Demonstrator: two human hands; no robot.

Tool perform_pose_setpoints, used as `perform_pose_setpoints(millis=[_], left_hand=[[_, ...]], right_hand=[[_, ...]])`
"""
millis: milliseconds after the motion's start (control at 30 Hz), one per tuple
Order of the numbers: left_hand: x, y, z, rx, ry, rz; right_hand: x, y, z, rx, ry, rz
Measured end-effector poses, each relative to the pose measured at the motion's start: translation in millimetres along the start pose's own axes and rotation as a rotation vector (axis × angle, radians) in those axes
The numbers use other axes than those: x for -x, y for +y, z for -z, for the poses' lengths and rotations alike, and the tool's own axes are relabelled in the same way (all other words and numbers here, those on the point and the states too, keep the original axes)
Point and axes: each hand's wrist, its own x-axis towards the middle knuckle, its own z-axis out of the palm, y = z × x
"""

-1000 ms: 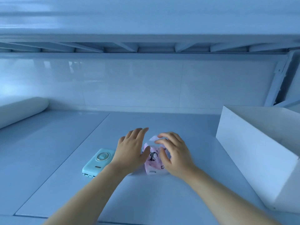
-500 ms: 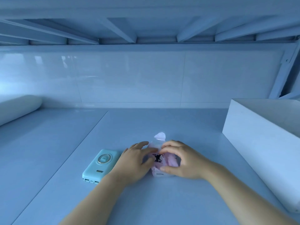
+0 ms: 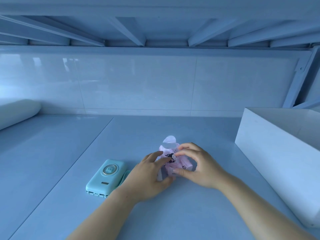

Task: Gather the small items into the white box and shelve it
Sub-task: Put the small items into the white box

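Note:
A pink tissue pack point(image 3: 174, 161) with a black cartoon print and a raised clear flap sits at the middle of the desk. My left hand point(image 3: 152, 174) grips its left side and my right hand point(image 3: 199, 165) pinches its right side with thumb and fingers. A mint-green power bank point(image 3: 104, 177) lies flat just left of my left hand. The white box point(image 3: 277, 153) stands open-topped at the right edge of the desk, apart from both hands.
A white rolled cushion point(image 3: 17, 111) lies at the far left. A tiled wall point(image 3: 155, 84) backs the desk, and a slatted shelf underside point(image 3: 155, 32) hangs overhead. A metal frame post point(image 3: 297, 78) rises behind the box.
Both hands have closed on the tissue pack and tilted it up from the desk. The view has dropped slightly, so the box sits lower right.

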Motion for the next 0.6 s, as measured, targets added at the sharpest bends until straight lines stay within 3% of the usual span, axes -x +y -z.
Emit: perform_pose_setpoints(millis=[133, 600], left_hand=[[-3.0, 3.8, -1.7, -0.057, -0.022, -0.062], [-5.3, -0.2, -5.6, 0.134, 0.005, -0.131]], right_hand=[[0.4, 5.0, 0.3, -0.022, 0.019, -0.019], [-1.7, 7.6, 1.2, 0.140, 0.130, -0.139]])
